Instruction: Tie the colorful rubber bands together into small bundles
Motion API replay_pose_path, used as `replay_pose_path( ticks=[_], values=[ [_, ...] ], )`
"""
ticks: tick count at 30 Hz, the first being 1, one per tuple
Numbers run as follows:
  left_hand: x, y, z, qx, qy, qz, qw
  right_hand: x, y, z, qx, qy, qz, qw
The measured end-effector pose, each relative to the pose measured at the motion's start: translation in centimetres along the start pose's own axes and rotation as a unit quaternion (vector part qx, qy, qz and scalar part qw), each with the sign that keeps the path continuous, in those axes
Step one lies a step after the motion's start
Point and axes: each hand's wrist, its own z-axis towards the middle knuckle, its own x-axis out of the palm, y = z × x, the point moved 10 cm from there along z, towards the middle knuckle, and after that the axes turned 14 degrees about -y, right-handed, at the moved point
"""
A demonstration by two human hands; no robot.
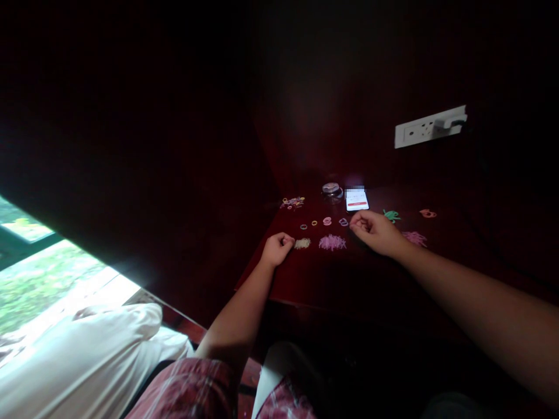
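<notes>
My left hand rests on the dark red table with its fingers curled closed. Its fingertips are beside a small pile of pale yellow bands. A larger pile of purple bands lies between my two hands. My right hand is closed in a pinch, close to a purple ring-shaped band; whether anything is in the fingers is too small to see. Left of that ring, a pink band, a yellow ring and a greenish ring form a row. Pink bands lie partly behind my right wrist.
A lit phone lies behind my right hand, with a round clear container to its left. Mixed bands sit at the back left. Green bands and orange bands are to the right. A power socket is on the wall.
</notes>
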Motion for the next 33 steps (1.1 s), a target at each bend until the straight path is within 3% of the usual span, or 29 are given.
replay_pose_path(
  ticks=[6,13,16,24,28,33],
  values=[
    [-0.5,0.5,0.5,-0.003,-0.019,-0.008,1.000,-0.1,0.2,0.1,-0.001,-0.005,0.000,1.000],
    [0.0,-2.1,-0.2,0.056,0.004,-0.033,0.998,0.2,0.4,-0.1,-0.002,0.003,-0.004,1.000],
    [0.2,-2.3,-0.2,0.061,0.008,-0.037,0.997,0.3,0.3,-0.2,0.000,0.006,-0.003,1.000],
    [-0.5,1.7,2.5,-0.003,-0.048,-0.018,0.999,0.7,0.4,-0.4,-0.009,0.008,0.000,1.000],
    [0.9,3.0,4.8,-0.007,-0.036,0.025,0.999,0.9,0.2,-0.7,-0.008,0.021,-0.014,1.000],
    [2.8,3.1,7.3,0.026,-0.030,0.091,0.995,1.2,0.0,-1.0,-0.012,0.041,-0.049,0.998]
  ],
)
